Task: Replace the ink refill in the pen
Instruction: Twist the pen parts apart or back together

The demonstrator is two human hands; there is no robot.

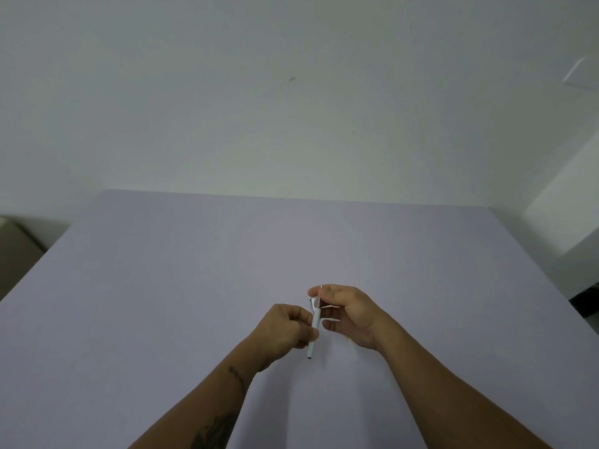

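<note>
A white pen barrel (314, 332) stands nearly upright above the lilac table (194, 286), its dark end pointing down towards me. My left hand (285, 332) grips the barrel around its middle. My right hand (346, 314) pinches a thin refill (320, 294) with a metal tip that sticks out of the barrel's upper end. A pale thin piece (353, 350) lies on the table under my right wrist, partly hidden; I cannot tell what it is.
The table's far edge meets a plain white wall (291, 108). A brown box (16, 251) stands on the floor to the left of the table. A white ledge and a dark gap are at the right edge.
</note>
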